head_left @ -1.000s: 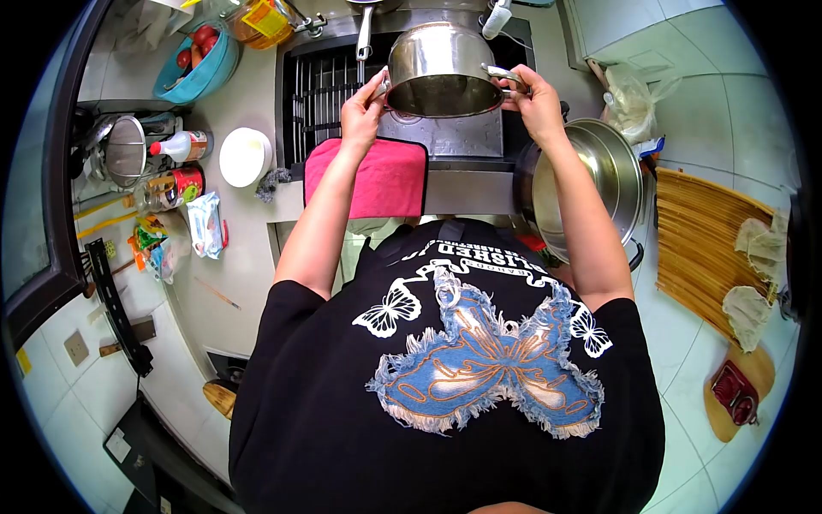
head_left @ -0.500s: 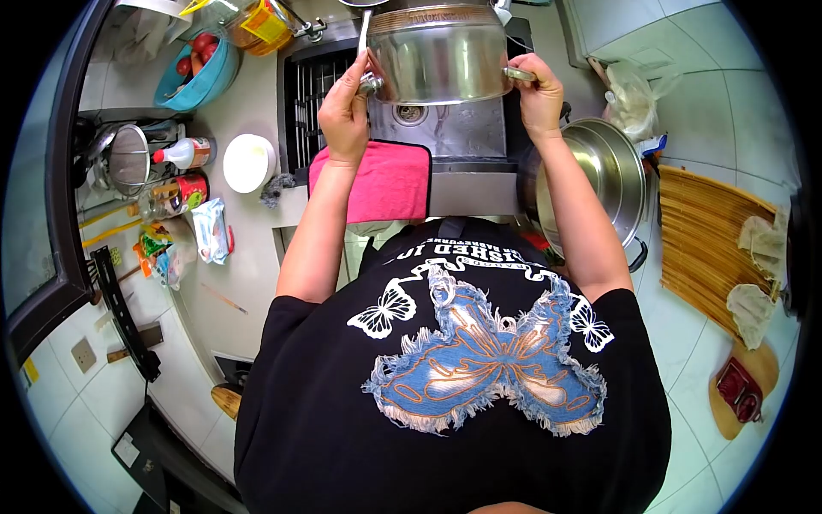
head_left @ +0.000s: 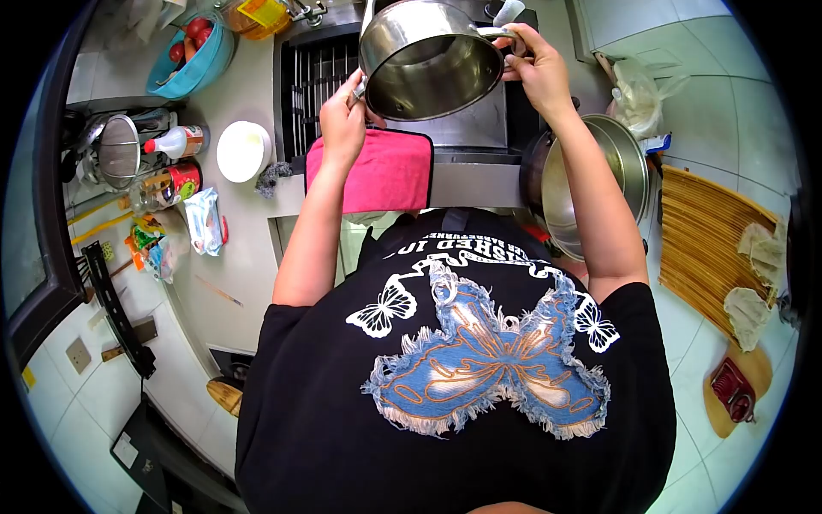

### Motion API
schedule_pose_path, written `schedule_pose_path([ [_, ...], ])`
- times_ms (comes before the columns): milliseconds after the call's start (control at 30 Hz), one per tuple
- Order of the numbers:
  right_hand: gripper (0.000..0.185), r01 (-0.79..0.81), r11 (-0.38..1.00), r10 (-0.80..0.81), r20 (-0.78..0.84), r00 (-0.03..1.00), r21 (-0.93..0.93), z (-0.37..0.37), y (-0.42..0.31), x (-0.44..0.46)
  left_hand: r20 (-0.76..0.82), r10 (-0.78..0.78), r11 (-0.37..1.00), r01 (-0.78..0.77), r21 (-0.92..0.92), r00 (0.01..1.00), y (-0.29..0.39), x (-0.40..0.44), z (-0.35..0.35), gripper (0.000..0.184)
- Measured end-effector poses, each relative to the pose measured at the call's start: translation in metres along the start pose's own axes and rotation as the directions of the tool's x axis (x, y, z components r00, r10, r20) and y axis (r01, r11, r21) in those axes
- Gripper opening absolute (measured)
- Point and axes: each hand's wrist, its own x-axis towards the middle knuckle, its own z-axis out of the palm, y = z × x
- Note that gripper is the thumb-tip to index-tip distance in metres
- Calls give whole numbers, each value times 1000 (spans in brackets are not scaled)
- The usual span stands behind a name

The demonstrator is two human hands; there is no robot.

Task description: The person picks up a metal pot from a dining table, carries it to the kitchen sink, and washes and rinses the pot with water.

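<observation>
In the head view, the steel pot [head_left: 432,73] is above the sink [head_left: 484,135], its mouth tipped toward the wearer, with the left hand [head_left: 344,124] grasping one side handle [head_left: 357,92] and the right hand [head_left: 544,77] gripping the opposite handle [head_left: 505,36], a hold that probably shares the weight and steadies the tilt. The pink cloth [head_left: 377,176] drapes over the sink's near edge, perhaps to catch drips, while the larger pot [head_left: 562,201] sits beside the sink below the right forearm, seemingly set aside to leave the basin free.
</observation>
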Motion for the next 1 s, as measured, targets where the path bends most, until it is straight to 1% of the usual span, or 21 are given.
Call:
schedule_pose_path([
  [67, 48, -38, 999, 38, 16, 999, -25, 3, 0, -2, 5, -50, 998, 50, -31, 999, -9, -9, 0, 42],
  [100, 51, -29, 999, 29, 12, 999, -21, 7, -9, -5, 33, -151, 976, 155, -152, 988, -10, -13, 0, 39],
  [167, 54, -23, 1000, 23, 11, 1000, -18, 12, -22, -6, 120, -328, 859, 348, -376, 937, -10, -20, 1, 33],
  [200, 55, -6, 997, 8, 17, 1000, -74, 14, -26, -7, 145, -346, 847, 375, -378, 927, -5, -23, 0, 23],
  [233, 56, 11, 992, -8, 26, 1000, -128, 14, -28, -8, 145, -351, 845, 379, -378, 925, -7, -26, 1, 23],
  [300, 55, 10, 990, -6, 31, 999, -139, 13, -27, -9, 179, -409, 796, 446, -409, 895, -10, -32, 4, 18],
  [367, 54, 16, 988, -11, 38, 999, -151, 11, -29, -13, 177, -421, 776, 454, -437, 890, -6, -40, 9, 17],
  [433, 49, -35, 978, 38, 15, 999, -208, 10, -33, -17, 158, -464, 740, 479, -471, 872, -2, -45, 12, 18],
  [467, 49, -32, 978, 35, 12, 999, -206, 8, -32, -17, 175, -492, 718, 512, -471, 853, -4, -48, 12, 19],
  [500, 44, -22, 975, 24, 7, 1000, -220, 2, -28, -18, 177, -487, 722, 508, -470, 855, -8, -51, 12, 19],
  [567, 39, -6, 972, 5, -5, 1000, -234, -11, -29, -14, 220, -541, 678, 576, -458, 812, -14, -53, 13, 20],
  [633, 25, 24, 984, -50, -143, 988, -179, -26, -34, -9, 171, -649, 632, 650, -422, 742, -1, -51, 16, 21],
  [667, 25, 12, 981, -57, -225, 973, -193, -38, -31, -3, 169, -660, 635, 664, -395, 732, -2, -52, 17, 22],
  [767, 24, -52, 984, -13, -353, 936, -173, -83, 1, 27, 194, -708, 605, 725, -328, 679, -12, -51, 23, 26],
  [800, 26, -75, 979, 3, -354, 935, -191, -96, 18, 33, 211, -721, 606, 748, -271, 660, -16, -56, 23, 26],
  [833, 26, -73, 980, 0, -364, 931, -186, -104, 35, 47, 235, -753, 563, 787, -252, 614, -16, -51, 28, 27],
  [867, 31, -116, 868, -36, -293, 955, -482, -111, 49, 59, 262, -768, 524, 808, -269, 585, -13, -45, 32, 28],
  [900, 37, -129, 669, -45, -213, 976, -732, -115, 62, 73, 290, -780, 483, 828, -287, 555, -10, -39, 36, 28],
  [933, 41, -135, 678, -43, -222, 974, -723, -115, 81, 88, 275, -802, 450, 840, -304, 530, -8, -33, 42, 29],
  [967, 46, -140, 687, -42, -231, 972, -713, -113, 97, 105, 289, -796, 434, 834, -340, 532, -8, -26, 48, 28],
  [1000, 47, -126, 639, -41, -197, 979, -759, -111, 104, 121, 316, -786, 423, 835, -351, 531, -6, -19, 53, 28],
])
